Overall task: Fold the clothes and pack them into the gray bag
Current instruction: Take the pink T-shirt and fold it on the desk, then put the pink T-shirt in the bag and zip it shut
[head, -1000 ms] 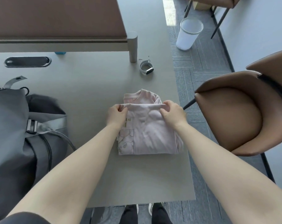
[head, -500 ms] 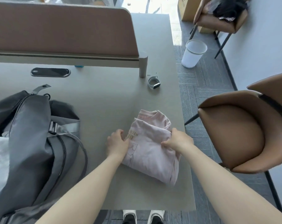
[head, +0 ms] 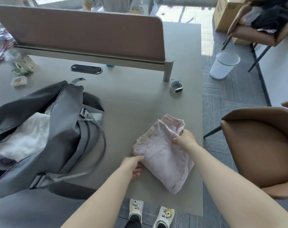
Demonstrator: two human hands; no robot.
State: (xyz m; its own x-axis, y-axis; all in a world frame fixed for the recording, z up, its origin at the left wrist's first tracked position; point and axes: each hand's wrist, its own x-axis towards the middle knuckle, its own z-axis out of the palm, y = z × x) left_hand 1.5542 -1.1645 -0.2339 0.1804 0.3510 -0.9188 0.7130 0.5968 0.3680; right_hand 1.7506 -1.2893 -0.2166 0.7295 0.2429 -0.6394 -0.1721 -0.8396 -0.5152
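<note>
Both hands grip the folded pink garment [head: 163, 155], left hand [head: 131, 163] now lower.

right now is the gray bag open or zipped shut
Open: the gray bag gapes at its top, with white clothing showing inside.

Person, bare forearms, no sleeves showing.
White clogs [head: 164, 217] with colourful charms, black trouser legs [head: 133, 222], below desk [head: 136, 99] edge.
</note>
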